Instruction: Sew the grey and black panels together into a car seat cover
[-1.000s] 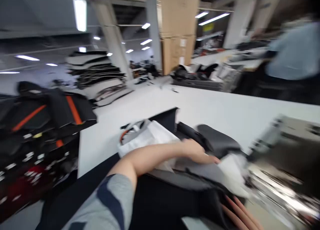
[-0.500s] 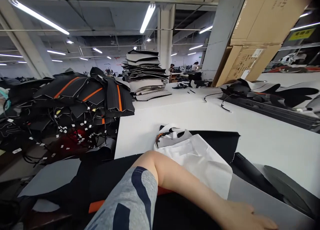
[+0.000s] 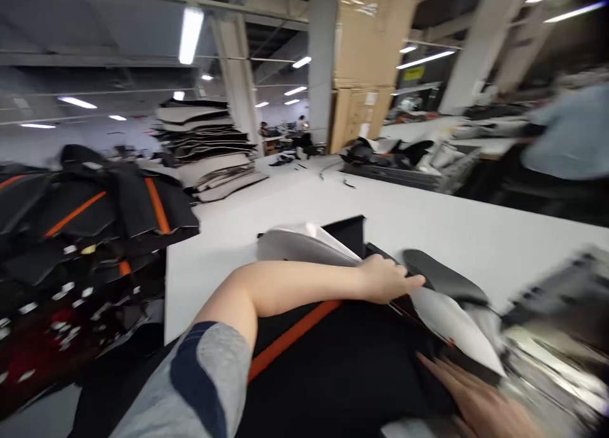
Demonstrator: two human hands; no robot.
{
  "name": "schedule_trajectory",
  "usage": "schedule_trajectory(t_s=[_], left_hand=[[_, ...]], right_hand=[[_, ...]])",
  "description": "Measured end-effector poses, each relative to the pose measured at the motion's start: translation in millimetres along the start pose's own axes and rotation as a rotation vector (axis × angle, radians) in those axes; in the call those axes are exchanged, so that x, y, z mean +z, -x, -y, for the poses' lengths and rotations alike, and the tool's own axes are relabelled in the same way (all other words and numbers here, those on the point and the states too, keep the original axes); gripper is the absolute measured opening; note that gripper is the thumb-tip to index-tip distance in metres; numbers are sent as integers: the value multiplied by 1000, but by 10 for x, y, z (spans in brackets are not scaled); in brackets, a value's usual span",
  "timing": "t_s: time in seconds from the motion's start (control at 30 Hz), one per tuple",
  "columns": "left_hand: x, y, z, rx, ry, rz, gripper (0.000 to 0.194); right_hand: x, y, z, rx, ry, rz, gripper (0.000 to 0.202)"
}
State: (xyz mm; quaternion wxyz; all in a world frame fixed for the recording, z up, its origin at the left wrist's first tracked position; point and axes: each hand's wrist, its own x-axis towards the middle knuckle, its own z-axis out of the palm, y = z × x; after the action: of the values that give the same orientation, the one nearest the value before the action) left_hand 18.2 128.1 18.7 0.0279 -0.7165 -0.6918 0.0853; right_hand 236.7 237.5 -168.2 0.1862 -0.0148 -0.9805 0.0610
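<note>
A large black fabric panel with an orange strip lies in front of me. My left arm reaches across it, and my left hand is closed at the panel's far edge, fingers curled over it. Behind that forearm a pale grey-white sheet bulges up, partly hidden. Lower right, my right hand rests on or just over the black panel with fingers stretched out, smeared by motion. Between the hands, a pale lining piece shows along the panel's right edge. A dark grey rounded piece lies beyond it.
Black pieces with orange strips are heaped at left, white tags hanging below. A tall stack of panels stands on the white table. Cardboard boxes rise behind a tray of pieces. At right is a blurred person.
My view has swung right. My left hand has moved up to the panel's far edge, and the black panel now covers more of the grey surface. My right hand has come into view.
</note>
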Motion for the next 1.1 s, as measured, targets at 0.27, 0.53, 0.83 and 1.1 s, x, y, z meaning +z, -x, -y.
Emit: schedule_trajectory(t_s=[0.27, 0.53, 0.83, 1.1], left_hand=[[122, 44, -199, 303, -1, 5, 42], [-20, 115, -1095, 183, 428, 473, 73], [22, 34, -931, 84, 605, 636, 77], [170, -282, -1177, 86, 166, 552, 73]], right_hand=[[-668, 109, 732, 57, -249, 118, 74], [-513, 104, 817, 34, -66, 163, 28], [-565, 295, 911, 64, 60, -140, 39], [-516, 277, 946, 85, 59, -130, 41]])
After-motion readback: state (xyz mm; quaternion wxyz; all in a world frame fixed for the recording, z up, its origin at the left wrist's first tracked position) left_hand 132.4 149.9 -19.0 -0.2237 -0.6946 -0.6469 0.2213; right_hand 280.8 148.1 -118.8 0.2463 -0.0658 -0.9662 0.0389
